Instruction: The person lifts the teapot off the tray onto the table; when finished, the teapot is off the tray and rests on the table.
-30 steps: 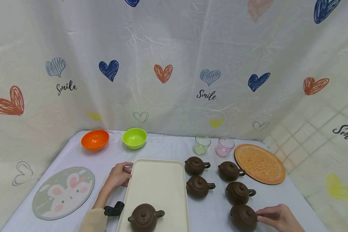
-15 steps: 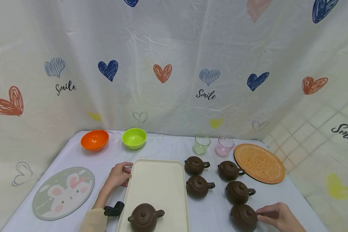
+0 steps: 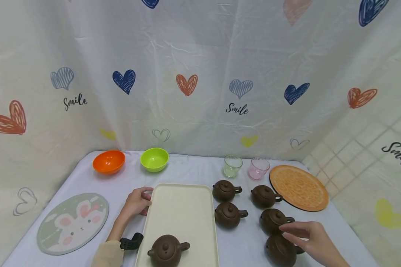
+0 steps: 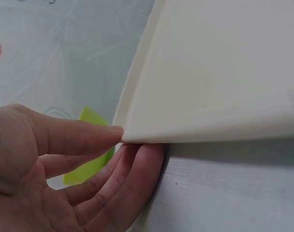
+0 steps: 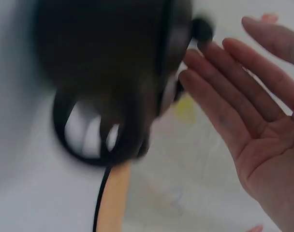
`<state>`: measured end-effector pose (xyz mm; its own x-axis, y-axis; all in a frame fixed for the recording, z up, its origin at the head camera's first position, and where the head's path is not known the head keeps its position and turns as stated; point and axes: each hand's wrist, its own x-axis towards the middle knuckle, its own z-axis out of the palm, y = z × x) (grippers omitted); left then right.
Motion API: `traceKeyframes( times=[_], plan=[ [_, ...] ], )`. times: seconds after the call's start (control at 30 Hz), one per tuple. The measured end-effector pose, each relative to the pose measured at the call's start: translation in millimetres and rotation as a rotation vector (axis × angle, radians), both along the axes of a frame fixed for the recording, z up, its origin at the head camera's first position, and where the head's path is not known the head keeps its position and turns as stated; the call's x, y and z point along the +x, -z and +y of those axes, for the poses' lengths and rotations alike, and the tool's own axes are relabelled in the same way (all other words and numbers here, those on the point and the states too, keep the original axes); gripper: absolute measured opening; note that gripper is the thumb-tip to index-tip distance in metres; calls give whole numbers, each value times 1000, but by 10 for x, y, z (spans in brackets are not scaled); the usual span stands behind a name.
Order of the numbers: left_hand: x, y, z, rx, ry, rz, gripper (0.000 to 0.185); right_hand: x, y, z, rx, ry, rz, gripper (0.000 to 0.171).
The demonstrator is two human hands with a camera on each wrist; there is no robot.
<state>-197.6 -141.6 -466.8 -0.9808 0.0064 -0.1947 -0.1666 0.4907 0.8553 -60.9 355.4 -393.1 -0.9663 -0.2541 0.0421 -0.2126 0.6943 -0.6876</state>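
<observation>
At the near right of the bench (image 3: 194, 168), my right hand (image 3: 312, 237) hovers with fingers straight, grip open, above the nearest teapot (image 3: 280, 250). My left hand (image 3: 137, 202) pinches the tray (image 3: 182, 211) at its left edge, thumb on top.

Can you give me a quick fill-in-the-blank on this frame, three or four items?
1. The number of brown teapots standing on the cream tray is ____.
2. The left hand holds the tray at its ____ edge.
3. The bowl right beside the orange bowl is ____ in colour.
4. The right hand hovers with straight fingers over the nearest teapot off the tray, and its fingers are ____.

Missing words: one; left; green; open
</observation>
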Motion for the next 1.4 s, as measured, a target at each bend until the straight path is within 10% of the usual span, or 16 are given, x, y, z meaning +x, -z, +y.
traceKeyframes(
  times=[0.37, 0.63, 1.4],
  plan=[
    [-12, 35, -8, -5, 4, 6, 48, -192, 39, -1261, -174, -223, -66, 22],
    [-1, 30, -2, 9, 1, 2, 49, -265, 289, -2028, -228, -394, 112, 22],
    [-9, 8, -6, 6, 1, 16, 49, -317, 454, -2456, -251, -363, -95, 8]
  ],
)
